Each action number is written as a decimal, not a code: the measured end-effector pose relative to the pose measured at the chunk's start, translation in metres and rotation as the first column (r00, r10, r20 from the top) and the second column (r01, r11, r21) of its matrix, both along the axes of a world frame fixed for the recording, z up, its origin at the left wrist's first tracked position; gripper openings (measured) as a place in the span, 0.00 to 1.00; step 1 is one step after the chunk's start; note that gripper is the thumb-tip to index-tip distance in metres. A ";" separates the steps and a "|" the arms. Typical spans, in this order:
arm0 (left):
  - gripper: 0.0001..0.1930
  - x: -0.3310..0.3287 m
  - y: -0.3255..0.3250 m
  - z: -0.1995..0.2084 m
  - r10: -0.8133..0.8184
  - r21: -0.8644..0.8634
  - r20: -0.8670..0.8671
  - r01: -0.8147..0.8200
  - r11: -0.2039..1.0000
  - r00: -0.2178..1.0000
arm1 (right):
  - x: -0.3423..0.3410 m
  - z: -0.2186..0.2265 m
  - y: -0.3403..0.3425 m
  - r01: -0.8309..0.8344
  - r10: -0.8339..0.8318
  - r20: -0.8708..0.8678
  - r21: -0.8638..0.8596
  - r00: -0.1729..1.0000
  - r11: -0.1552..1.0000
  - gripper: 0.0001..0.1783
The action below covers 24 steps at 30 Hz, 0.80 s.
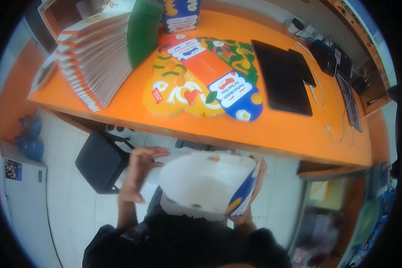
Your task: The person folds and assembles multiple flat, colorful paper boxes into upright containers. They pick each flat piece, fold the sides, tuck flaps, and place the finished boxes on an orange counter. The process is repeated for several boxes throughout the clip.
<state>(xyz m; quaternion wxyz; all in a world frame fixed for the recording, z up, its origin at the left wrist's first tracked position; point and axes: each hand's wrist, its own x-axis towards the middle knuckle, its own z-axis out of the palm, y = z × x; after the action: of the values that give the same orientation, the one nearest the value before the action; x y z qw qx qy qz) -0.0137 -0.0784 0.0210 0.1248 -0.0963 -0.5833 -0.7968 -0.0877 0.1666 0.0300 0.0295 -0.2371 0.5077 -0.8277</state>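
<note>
Head view. The work in hand, a cardboard carton (201, 181) with a white inner face, is held in front of the person's dark-clothed torso, below the near edge of the orange table (219, 129) as seen here. Its blue printed side panel faces right. The right hand (257, 187) grasps the carton along this panel, its fingers wrapped around the outer edge. The left hand (140, 172) is unclenched, thumb and fingers spread, just beside the carton's left edge; whether a fingertip touches the white face cannot be told.

On the table, flat printed cutouts (205, 67) in yellow, green, red and blue lie spread in the middle. To their left rests a fanned stack of folded cardboard (96, 62), green on its right side; behind them a blue printed box (181, 18) stands upright. To their right lie a large black tablet (283, 80), a smaller dark device (302, 67) against it, and white cables (318, 96).

Below the table, at left, are a black chair (100, 161), blue bottles (30, 136) and a pale cabinet (27, 201), over a tiled floor (71, 183).
</note>
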 end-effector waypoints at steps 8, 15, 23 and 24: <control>0.49 0.017 0.047 -0.001 -0.406 0.048 0.001 0.406 0.913 0.914 | -0.012 0.002 -0.033 -0.099 0.094 -0.157 -0.024 0.983 0.995 0.57; 0.35 0.015 0.035 0.005 -0.385 -0.096 0.116 0.396 0.913 0.916 | -0.014 -0.015 -0.031 -0.061 0.116 -0.339 0.168 0.934 0.984 0.47; 0.19 -0.020 0.007 0.037 0.176 -0.813 0.036 -0.074 0.577 0.984 | -0.032 0.016 -0.018 0.024 0.050 -0.251 0.283 0.967 0.959 0.52; 0.18 -0.036 0.005 0.045 0.304 -0.891 -0.042 -0.174 0.419 0.952 | -0.036 0.021 -0.017 0.029 0.040 -0.292 0.228 0.956 0.973 0.50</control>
<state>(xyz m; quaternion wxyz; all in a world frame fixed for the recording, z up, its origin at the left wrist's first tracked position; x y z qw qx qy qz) -0.0497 -0.0735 0.0663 0.1314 -0.0130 -0.9257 -0.3545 -0.1233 0.1494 0.0510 -0.0171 -0.3541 0.5981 -0.7188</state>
